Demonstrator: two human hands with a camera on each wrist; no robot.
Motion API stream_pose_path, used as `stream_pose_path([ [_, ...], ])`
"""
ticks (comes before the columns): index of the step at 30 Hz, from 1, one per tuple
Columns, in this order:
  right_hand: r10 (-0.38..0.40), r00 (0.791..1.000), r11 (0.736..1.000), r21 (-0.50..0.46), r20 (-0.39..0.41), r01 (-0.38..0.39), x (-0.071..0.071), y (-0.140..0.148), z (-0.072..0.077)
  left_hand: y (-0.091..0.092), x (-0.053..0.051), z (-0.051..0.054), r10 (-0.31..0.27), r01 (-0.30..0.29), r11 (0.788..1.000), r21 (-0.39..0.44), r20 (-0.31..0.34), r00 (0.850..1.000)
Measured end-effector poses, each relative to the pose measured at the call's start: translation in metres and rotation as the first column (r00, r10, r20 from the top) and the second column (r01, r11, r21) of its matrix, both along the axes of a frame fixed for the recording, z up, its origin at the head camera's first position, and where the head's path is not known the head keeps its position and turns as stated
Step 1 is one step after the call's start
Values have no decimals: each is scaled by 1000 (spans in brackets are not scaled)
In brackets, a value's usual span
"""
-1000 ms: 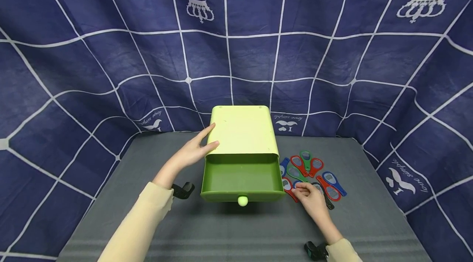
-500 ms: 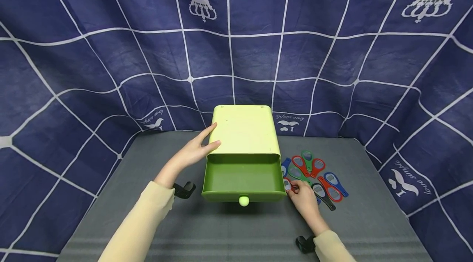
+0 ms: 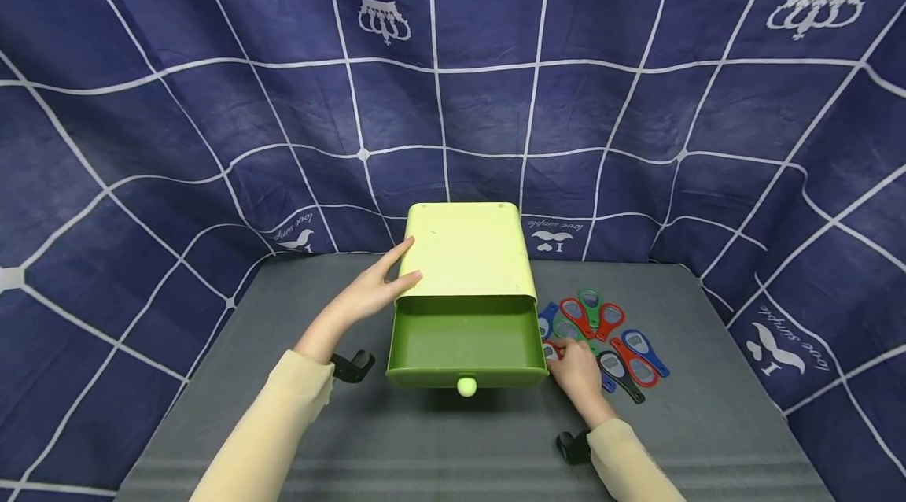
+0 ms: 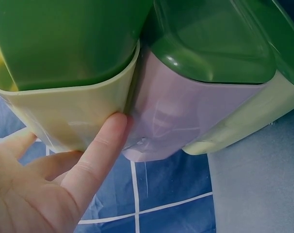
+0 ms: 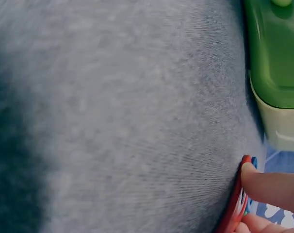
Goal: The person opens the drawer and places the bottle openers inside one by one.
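A pale green drawer cabinet (image 3: 467,250) stands at the middle of the table, its dark green top drawer (image 3: 463,333) pulled out. My left hand (image 3: 361,293) rests with spread, fairly straight fingers against the cabinet's left side. In the left wrist view, a fingertip touches the pale green casing (image 4: 74,114), above a lilac casing (image 4: 181,114). My right hand (image 3: 576,372) is right of the drawer, pinching a flat red oval-headed gadget (image 5: 229,217) with a tapered handle. Its far part is hidden by my fingers.
Several similar flat gadgets lie fanned out right of the cabinet, including a green one (image 3: 589,305), a blue one (image 3: 646,351) and a black one (image 3: 619,376). The drawer's round knob (image 3: 466,386) sticks out in front. Blue gridded cloth (image 3: 488,108) surrounds the grey table (image 3: 439,447).
My right hand has moved left toward the drawer and the red gadget, uncovering more of the black one. My left hand stays against the cabinet.
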State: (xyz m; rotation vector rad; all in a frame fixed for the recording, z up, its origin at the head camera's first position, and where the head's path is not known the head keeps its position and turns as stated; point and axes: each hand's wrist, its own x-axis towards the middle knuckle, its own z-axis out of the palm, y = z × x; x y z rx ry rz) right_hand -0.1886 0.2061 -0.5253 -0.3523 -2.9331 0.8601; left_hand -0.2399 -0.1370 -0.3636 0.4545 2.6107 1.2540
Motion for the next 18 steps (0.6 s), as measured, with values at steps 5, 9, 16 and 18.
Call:
stream_pose_path([
  [5,-25,1000,1000,-1,-7,25,-1,-3,1,0,0,-2,13,-13,1000,-3,-12,1000],
  [9,-28,999,999,-18,-29,28,3,-3,0,0,0,-5,31,-31,1000,1,-15,999],
  [16,10,998,987,-159,-55,-18,13,7,1,0,0,-7,53,-53,999,1,-35,998],
  [18,16,999,975,-222,-41,-25,15,10,4,0,1,-7,56,-56,998,2,-42,998],
])
